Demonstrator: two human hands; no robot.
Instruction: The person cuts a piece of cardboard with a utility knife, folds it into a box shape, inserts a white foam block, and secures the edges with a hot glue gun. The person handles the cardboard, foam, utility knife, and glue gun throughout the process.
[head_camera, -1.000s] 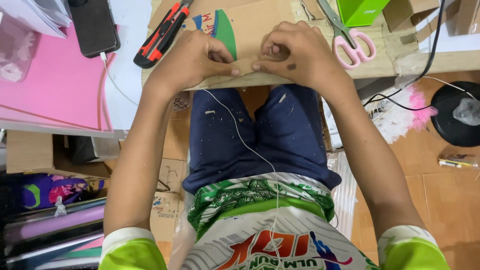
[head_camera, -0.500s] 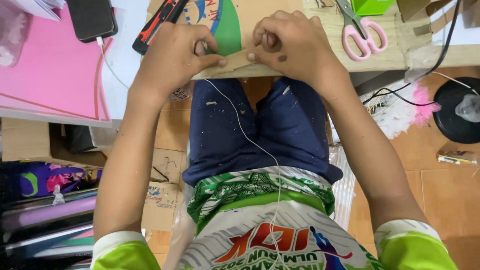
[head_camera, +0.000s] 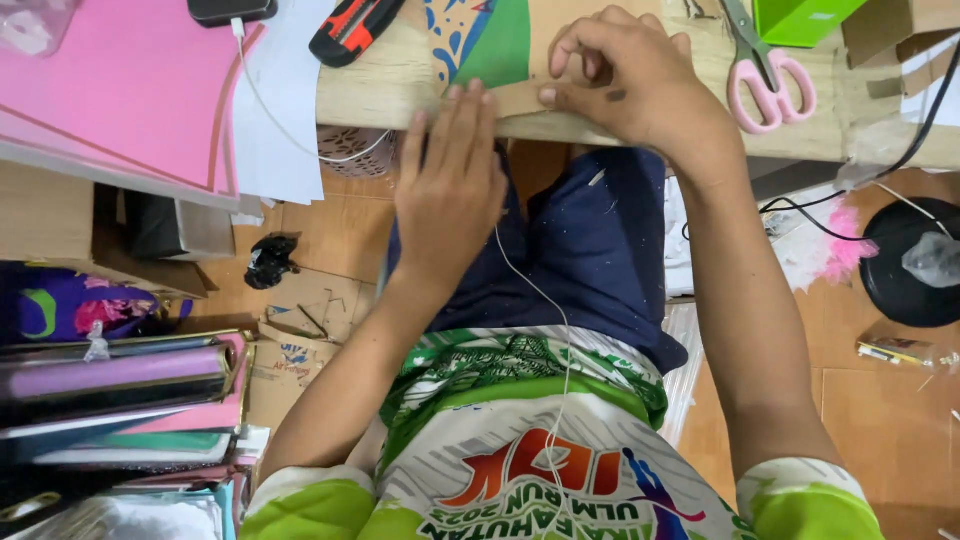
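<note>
at table edge (head_camera: 400, 95): left hand (head_camera: 450, 190) fingers flat on cardboard strip (head_camera: 510, 97); right hand (head_camera: 625, 80) fingers pinching it, scissors (head_camera: 765, 75) near.

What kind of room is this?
Probably a home craft corner: pink-handled scissors and a utility knife lie on the wooden table, with pink sheets beside it.

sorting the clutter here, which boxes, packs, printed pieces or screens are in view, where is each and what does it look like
Green box: top right of the desk, beside the pink scissors; bright green, boxy.
Brown cardboard boxes: far top right corner; plain brown.
Phone: top left, cable plugged in; dark, screen not readable.
Printed card: desk edge, by the left hand and right hand; green with blue-spotted pale part.
</note>
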